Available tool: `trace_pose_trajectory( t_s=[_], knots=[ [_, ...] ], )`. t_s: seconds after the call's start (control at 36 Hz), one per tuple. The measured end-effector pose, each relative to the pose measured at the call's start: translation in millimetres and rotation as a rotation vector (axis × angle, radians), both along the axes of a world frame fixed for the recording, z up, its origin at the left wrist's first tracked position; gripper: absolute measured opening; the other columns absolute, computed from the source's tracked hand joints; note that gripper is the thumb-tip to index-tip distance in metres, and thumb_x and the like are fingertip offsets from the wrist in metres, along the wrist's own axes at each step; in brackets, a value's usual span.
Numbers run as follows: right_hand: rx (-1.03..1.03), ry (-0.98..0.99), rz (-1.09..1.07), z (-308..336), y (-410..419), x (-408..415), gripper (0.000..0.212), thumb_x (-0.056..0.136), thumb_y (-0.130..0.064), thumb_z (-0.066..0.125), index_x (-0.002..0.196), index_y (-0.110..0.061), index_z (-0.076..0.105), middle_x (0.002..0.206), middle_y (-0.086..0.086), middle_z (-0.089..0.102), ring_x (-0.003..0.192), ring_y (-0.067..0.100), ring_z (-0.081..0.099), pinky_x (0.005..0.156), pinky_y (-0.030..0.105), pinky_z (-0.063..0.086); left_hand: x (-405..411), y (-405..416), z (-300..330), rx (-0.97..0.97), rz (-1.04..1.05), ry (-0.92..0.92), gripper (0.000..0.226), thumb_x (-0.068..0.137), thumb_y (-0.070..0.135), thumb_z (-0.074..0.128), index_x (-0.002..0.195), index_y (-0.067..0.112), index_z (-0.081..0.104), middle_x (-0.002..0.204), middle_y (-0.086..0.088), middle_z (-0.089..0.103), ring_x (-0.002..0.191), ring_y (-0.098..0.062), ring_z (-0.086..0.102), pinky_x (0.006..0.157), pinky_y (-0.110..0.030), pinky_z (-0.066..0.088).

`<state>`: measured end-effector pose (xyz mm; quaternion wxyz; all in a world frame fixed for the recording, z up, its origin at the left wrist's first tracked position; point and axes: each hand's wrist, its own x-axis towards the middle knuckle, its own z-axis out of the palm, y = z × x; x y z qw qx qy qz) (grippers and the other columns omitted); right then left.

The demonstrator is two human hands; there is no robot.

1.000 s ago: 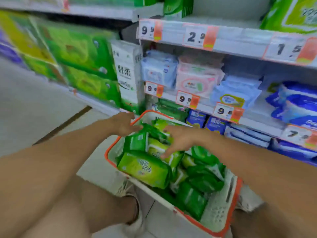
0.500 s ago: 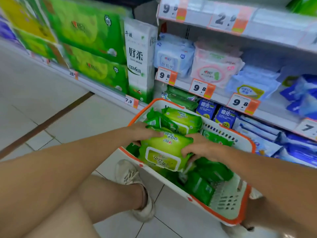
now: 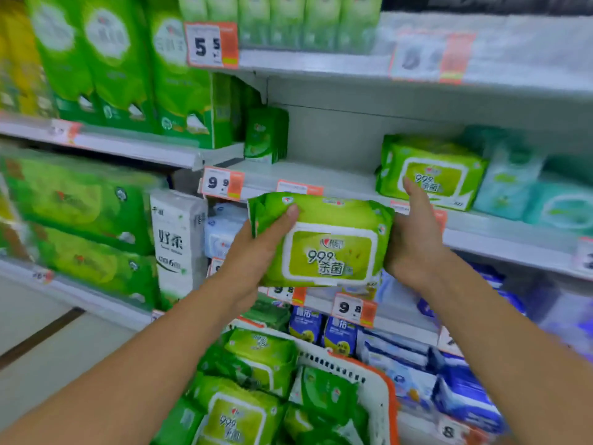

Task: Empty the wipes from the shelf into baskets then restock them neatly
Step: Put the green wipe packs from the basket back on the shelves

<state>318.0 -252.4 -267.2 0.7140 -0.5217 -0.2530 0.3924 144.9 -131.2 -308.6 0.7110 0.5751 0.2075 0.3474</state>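
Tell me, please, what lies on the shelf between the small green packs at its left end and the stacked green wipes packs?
Only bare white shelf shows between the small green packs and the stacked wipes packs, in the head view.

White middle shelf [image 3: 321, 175]: green wipes pack [image 3: 430, 171] lying at right, pale teal packs [image 3: 526, 187] beside, small green packs [image 3: 264, 136] upright at left.

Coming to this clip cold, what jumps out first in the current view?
A bright green soft pack of wipes with a white-rimmed lid is held up mid-frame between the left hand and right hand, before a partly bare white shelf. Below, a white plastic basket with an orange rim holds more green packs.
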Motion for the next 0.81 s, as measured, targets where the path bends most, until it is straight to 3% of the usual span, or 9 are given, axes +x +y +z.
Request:
trace_pose_trajectory(
  t_s=[0.08,0.17,0.25,0.36,0.42,0.5,0.61,0.75,0.81],
  knots=[
    [-0.066,-0.266,-0.069,3,-1,-1,0.077,0.072,-0.084,0.052,0.124,-0.028,0.067,0.122,-0.004,0.071,0.112,0.016,0.067,0.104,0.047,0.048,11,0,13,-0.128,-0.085,0.059,0.054,0.080,0.064,0.059,0.122,0.031,0.066,0.108,-0.001,0.075,0.098,-0.024,0.073,0.086,-0.050,0.057],
    [-0.098,-0.379,-0.092,-14,-1,0,0.109,0.049,-0.100,0.053,0.144,-0.047,0.043,0.147,-0.019,0.049,0.138,0.010,0.045,0.120,0.052,0.025,24,-2,21,-0.136,-0.095,0.109,0.062,0.080,0.074,0.046,0.119,0.031,0.068,0.105,-0.002,0.076,0.094,-0.024,0.074,0.080,-0.045,0.059],
    [-0.069,-0.415,-0.111,-22,-7,7,0.105,0.053,-0.103,0.045,0.145,-0.051,0.038,0.151,-0.022,0.043,0.141,0.008,0.040,0.121,0.052,0.023,35,-4,17,-0.128,-0.085,0.158,0.075,0.075,0.083,0.040,0.123,0.032,0.066,0.109,-0.003,0.075,0.099,-0.026,0.072,0.096,-0.052,0.052],
    [-0.083,-0.486,-0.092,-19,-20,19,0.097,0.060,-0.091,0.062,0.143,-0.046,0.042,0.142,-0.019,0.054,0.133,0.011,0.051,0.117,0.048,0.033,46,-7,13,-0.130,-0.079,0.161,0.085,0.064,0.089,0.047,0.125,0.034,0.065,0.114,-0.002,0.073,0.106,-0.028,0.069,0.104,-0.054,0.045],
    [-0.080,-0.488,-0.051,-15,-28,26,0.088,0.062,-0.064,0.084,0.138,-0.034,0.049,0.130,-0.009,0.066,0.120,0.017,0.063,0.109,0.048,0.044,55,-5,13,-0.110,-0.102,0.148,0.093,0.054,0.090,0.060,0.130,0.037,0.059,0.120,0.000,0.071,0.109,-0.028,0.068,0.104,-0.055,0.044],
    [-0.025,-0.486,-0.006,-7,-42,42,0.072,0.065,-0.019,0.090,0.129,-0.018,0.057,0.118,0.003,0.073,0.109,0.025,0.070,0.101,0.050,0.051,67,-8,17,0.025,-0.022,0.108,0.106,0.040,0.064,0.087,0.133,0.035,0.042,0.121,0.003,0.068,0.102,-0.022,0.071,0.092,-0.052,0.053],
    [0.080,-0.480,-0.194,12,-57,71,0.054,0.076,-0.027,0.084,0.125,-0.017,0.063,0.116,0.003,0.074,0.108,0.024,0.070,0.101,0.053,0.051,97,-21,41,0.281,0.036,0.043,0.086,0.043,0.039,0.097,0.115,0.030,0.050,0.109,0.003,0.072,0.095,-0.015,0.072,0.082,-0.040,0.059],
    [0.124,-0.769,-0.524,33,-62,118,0.042,0.084,-0.027,0.078,0.123,-0.019,0.064,0.110,-0.006,0.075,0.102,0.011,0.071,0.095,0.037,0.055,166,-14,84,0.555,-0.068,-0.007,0.059,0.071,0.021,0.084,0.123,0.021,0.058,0.106,0.009,0.073,0.091,-0.001,0.071,0.080,-0.022,0.057],
    [0.060,-0.860,-0.590,32,-61,141,0.042,0.084,-0.024,0.079,0.122,-0.021,0.062,0.109,-0.006,0.075,0.099,0.010,0.071,0.091,0.037,0.057,195,-4,88,0.662,-0.071,0.072,0.058,0.074,0.020,0.085,0.125,0.018,0.058,0.110,0.006,0.073,0.095,-0.005,0.070,0.086,-0.027,0.057]
  ],
)
